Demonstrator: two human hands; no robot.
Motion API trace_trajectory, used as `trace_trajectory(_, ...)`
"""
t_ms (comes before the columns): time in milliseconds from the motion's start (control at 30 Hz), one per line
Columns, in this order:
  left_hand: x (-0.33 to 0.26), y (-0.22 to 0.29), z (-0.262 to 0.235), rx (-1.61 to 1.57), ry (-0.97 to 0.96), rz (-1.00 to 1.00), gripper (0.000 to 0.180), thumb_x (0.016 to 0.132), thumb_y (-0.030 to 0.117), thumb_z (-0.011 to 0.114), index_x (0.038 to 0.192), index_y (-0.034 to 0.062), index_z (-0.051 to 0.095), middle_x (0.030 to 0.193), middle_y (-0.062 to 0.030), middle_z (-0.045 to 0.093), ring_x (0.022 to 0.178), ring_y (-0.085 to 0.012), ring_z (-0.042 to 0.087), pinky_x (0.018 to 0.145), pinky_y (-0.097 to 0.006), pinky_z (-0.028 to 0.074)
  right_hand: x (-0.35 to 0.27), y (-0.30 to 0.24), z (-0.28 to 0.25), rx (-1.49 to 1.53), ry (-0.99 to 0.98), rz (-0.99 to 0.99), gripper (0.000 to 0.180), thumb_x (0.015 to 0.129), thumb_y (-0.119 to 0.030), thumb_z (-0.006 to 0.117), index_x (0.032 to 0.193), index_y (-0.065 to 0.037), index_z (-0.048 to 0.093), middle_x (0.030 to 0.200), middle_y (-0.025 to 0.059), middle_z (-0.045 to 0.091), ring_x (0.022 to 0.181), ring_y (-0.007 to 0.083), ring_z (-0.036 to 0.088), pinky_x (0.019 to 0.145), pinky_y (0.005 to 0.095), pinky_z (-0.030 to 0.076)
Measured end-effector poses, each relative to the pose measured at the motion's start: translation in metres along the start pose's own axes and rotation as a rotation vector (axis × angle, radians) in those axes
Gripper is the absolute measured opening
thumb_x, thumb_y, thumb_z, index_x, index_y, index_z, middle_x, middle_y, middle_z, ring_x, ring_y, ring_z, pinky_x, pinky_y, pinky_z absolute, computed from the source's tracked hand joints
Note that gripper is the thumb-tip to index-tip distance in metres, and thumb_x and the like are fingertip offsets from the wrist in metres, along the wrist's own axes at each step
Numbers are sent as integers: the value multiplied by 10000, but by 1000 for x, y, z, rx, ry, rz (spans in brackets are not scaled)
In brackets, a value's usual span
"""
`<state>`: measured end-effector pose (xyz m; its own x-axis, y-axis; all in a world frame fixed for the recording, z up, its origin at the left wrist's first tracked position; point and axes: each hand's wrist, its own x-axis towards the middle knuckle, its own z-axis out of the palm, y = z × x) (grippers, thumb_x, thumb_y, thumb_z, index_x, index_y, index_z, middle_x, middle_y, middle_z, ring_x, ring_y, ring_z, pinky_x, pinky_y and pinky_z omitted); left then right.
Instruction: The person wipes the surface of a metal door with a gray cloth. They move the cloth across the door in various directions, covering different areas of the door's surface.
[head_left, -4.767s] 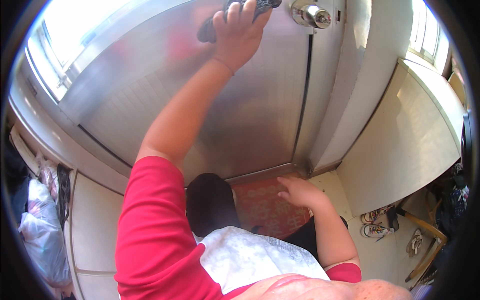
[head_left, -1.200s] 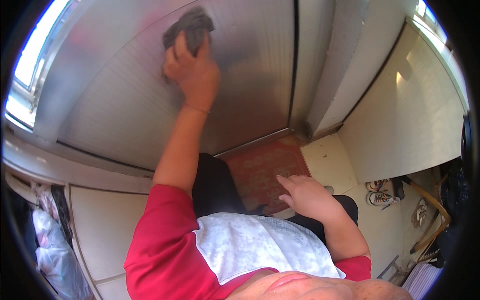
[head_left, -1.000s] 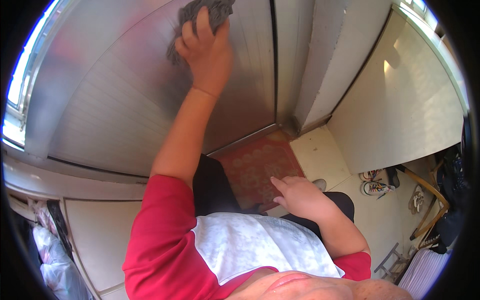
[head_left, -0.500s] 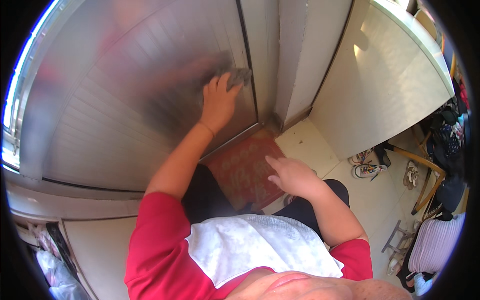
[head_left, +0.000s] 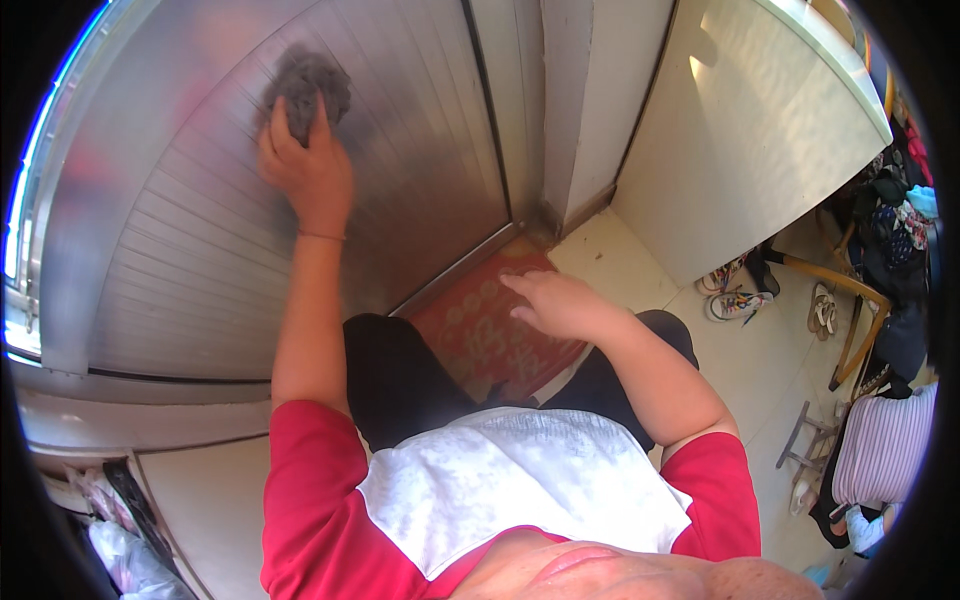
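Now the left hand (head_left: 305, 170) presses a grey rag (head_left: 308, 85) flat against the ribbed metal door (head_left: 200, 250), upper left of the frame, fingers closed over the cloth. Right hand (head_left: 555, 303) hangs empty and open above the red doormat (head_left: 480, 335). Best bet: firm pressure, strokes following the ribs.

Under the fingers (head_left: 300, 125) of the left hand (head_left: 305, 175) the rag (head_left: 310, 85) is dark grey, the ribbed door (head_left: 400, 170) silvery grey. Below the right hand (head_left: 555, 303) lies a red mat (head_left: 480, 335) with pale markings.
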<state>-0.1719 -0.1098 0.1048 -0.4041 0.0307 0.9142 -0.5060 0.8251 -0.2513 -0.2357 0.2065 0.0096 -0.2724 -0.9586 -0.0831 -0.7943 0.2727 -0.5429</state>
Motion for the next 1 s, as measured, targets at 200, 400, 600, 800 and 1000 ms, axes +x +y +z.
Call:
trace_trajectory(200, -46, 2, 19, 111, -100, 157, 197, 831, 159, 595, 985, 244, 683, 1402, 25, 444, 1173, -285, 447, 923, -482, 350, 7, 7, 2, -25, -48, 84, 519, 898, -264, 584, 1360, -60, 468, 1235, 197, 570, 1101, 368, 559, 935, 428, 452)
trace_trajectory(400, -66, 13, 18, 19, -207, 248, 183, 800, 134, 628, 947, 222, 693, 1391, 16, 455, 1205, -274, 402, 945, -440, 343, 7, 13, 3, -65, -77, 53, 526, 892, -276, 589, 1356, -57, 475, 1253, 204, 567, 1120, 367, 555, 942, 426, 451)
trace_trajectory(600, 29, 8, 16, 58, 27, 187, 277, 797, 147, 632, 1040, 271, 680, 1375, 30, 450, 1184, -257, 413, 948, -441, 343, 12, 2, -6, -54, -185, 115, 528, 883, -274, 595, 1347, -49, 480, 1309, 203, 538, 1152, 364, 545, 965, 420, 444)
trace_trajectory(800, 50, 31, 36, 161, 14, 266, 253, 826, 222, 596, 1062, 288, 660, 1362, 50, 457, 1191, -232, 404, 941, -456, 328, 13, 10, 2, -50, -161, 120, 526, 882, -278, 596, 1344, -52, 484, 1273, 207, 559, 1126, 365, 559, 949, 429, 450)
trace_trajectory(1000, -45, 57, 56, 121, -325, 597, 225, 837, 211, 550, 1033, 174, 654, 1431, -1, 392, 1258, -237, 356, 970, -444, 307, 24, 10, -3, -74, -275, 210, 531, 902, -308, 580, 1357, -55, 472, 1244, 210, 579, 1126, 367, 559, 951, 426, 448)
